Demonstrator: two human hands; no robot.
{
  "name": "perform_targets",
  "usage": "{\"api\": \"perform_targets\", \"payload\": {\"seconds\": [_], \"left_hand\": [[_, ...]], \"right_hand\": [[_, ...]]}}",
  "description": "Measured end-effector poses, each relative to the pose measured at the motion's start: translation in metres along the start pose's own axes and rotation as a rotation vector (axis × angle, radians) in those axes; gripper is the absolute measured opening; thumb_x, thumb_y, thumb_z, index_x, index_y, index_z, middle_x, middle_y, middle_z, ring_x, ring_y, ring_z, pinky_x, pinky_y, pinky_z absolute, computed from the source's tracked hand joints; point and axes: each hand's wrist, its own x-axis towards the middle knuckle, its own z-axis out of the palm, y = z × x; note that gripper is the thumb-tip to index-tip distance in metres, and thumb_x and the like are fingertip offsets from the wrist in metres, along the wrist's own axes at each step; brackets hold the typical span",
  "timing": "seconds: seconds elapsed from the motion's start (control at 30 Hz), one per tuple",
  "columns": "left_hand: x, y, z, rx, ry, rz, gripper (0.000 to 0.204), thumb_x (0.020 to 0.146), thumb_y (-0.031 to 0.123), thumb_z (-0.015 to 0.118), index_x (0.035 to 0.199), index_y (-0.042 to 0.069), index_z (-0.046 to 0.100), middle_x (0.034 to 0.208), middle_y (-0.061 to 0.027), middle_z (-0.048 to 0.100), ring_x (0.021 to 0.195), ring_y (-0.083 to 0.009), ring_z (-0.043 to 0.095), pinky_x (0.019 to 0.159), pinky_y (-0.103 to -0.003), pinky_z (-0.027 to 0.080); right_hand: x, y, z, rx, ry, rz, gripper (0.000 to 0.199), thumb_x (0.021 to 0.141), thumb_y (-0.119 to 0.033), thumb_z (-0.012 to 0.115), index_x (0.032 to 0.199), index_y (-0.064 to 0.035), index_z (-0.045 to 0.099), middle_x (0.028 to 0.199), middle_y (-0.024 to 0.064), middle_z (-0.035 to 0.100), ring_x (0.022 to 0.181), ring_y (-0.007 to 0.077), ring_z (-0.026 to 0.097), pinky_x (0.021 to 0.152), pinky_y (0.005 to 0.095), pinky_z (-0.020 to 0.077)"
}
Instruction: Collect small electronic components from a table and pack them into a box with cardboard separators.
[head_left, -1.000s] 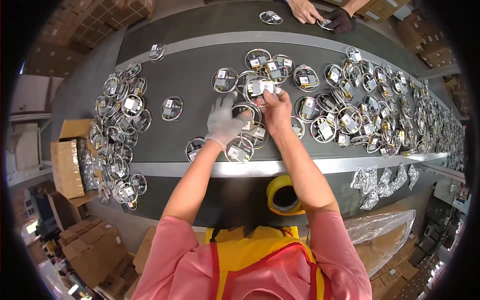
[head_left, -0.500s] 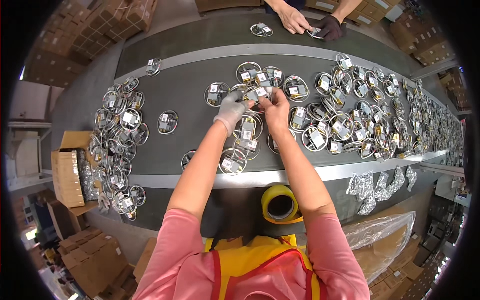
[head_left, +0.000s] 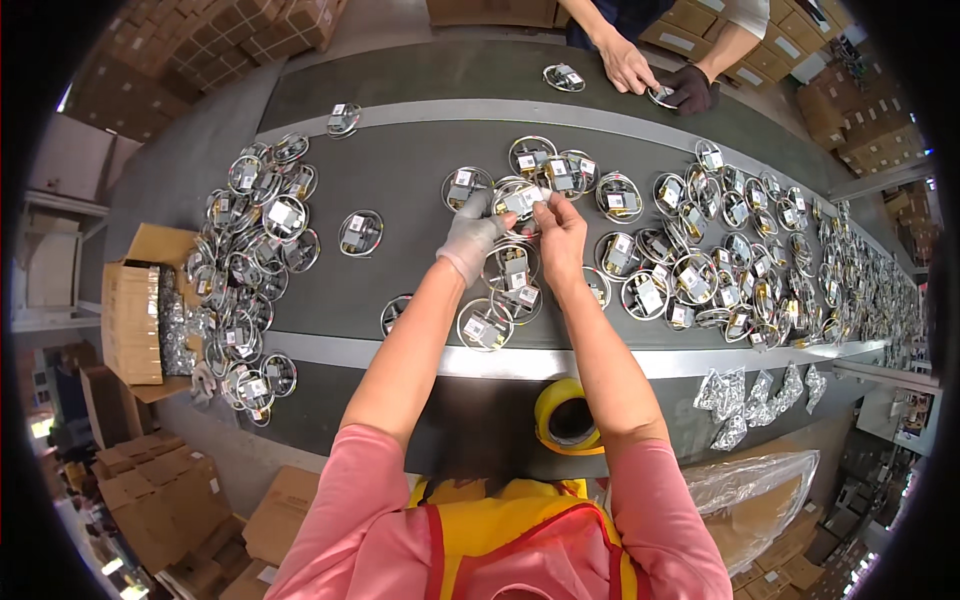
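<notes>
Between my two hands is a small grey boxy module with a white label and a coiled cable [head_left: 518, 202], raised over the dark work surface [head_left: 420, 140]. My left hand [head_left: 472, 238], in a thin whitish glove with grey fingertips, grips its left side. The fingers of my right hand [head_left: 560, 232] close on its right edge. More coiled-cable modules lie around it: one at the left [head_left: 466, 188], a pair behind [head_left: 575, 173], one at the right [head_left: 619, 198]. Nearer me, a stacked group [head_left: 514, 265] and a single module [head_left: 484, 328] lie below my hands.
Heaped coiled modules [head_left: 690, 275] spread rightward; another heap [head_left: 250, 250] lies left by an open cardboard box [head_left: 132, 320]. A yellow tape roll [head_left: 548, 415] and clear bags of small parts [head_left: 730, 395] sit along the near side. Across the surface, a co-worker's hands [head_left: 630, 68] handle another module.
The view has shifted slightly, so the scene sits lower and further right. Both my hands stay on the same module. The co-worker's hands remain at their module.
</notes>
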Motion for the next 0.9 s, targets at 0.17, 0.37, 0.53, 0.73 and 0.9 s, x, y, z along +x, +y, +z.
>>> {"api": "perform_targets", "payload": {"seconds": [0.17,0.37,0.53,0.73,0.9], "left_hand": [[-0.006,-0.006,-0.014,-0.069,0.009,0.013,0.042,0.077,0.0,0.058,0.118,0.0,0.047,0.1,-0.0081,0.058,0.088,-0.0145,0.054,0.078,-0.027,0.044],[-0.011,-0.004,-0.032,-0.148,0.063,0.043,0.041,0.083,0.004,0.053,0.122,0.002,0.042,0.105,-0.009,0.054,0.091,-0.0172,0.054,0.071,-0.035,0.051],[-0.024,-0.009,-0.082,-0.189,0.291,0.016,0.042,0.084,0.008,0.053,0.124,0.003,0.04,0.108,-0.0091,0.054,0.096,-0.0188,0.054,0.075,-0.038,0.05],[-0.041,-0.023,-0.099,-0.358,0.337,-0.005,0.039,0.085,0.005,0.05,0.123,0.003,0.041,0.11,-0.0113,0.053,0.099,-0.0222,0.054,0.085,-0.039,0.045],[-0.047,-0.03,-0.103,-0.616,0.252,0.099,0.032,0.086,-0.002,0.044,0.118,-0.001,0.044,0.104,-0.0116,0.054,0.092,-0.0231,0.055,0.082,-0.036,0.046]], "right_hand": [[-0.019,-0.004,0.016,-0.184,0.12,-0.187,0.027,0.083,-0.007,0.054,0.108,0.0038,0.056,0.081,0.009,0.059,0.06,0.0106,0.053,0.053,0.0256,0.0472],[0.0,0.024,0.012,-0.583,0.007,-0.162,0.037,0.085,-0.016,0.053,0.117,0.0022,0.049,0.087,0.0061,0.06,0.067,0.0106,0.053,0.059,0.0242,0.0445],[-0.026,0.029,0.001,-0.935,-0.335,-0.238,0.038,0.08,-0.014,0.06,0.114,-0.0014,0.051,0.087,0.0098,0.063,0.068,0.0118,0.056,0.063,0.0261,0.0455],[-0.021,0.052,0.014,-0.972,-0.377,-0.15,0.026,0.077,-0.014,0.062,0.099,-0.0003,0.056,0.081,0.009,0.062,0.071,0.0127,0.055,0.065,0.0262,0.0445],[-0.037,0.05,0.046,-0.915,-0.485,-0.101,0.041,0.066,-0.025,0.07,0.098,-0.001,0.057,0.093,0.0166,0.06,0.091,0.03,0.054,0.077,0.0351,0.0439]]}}
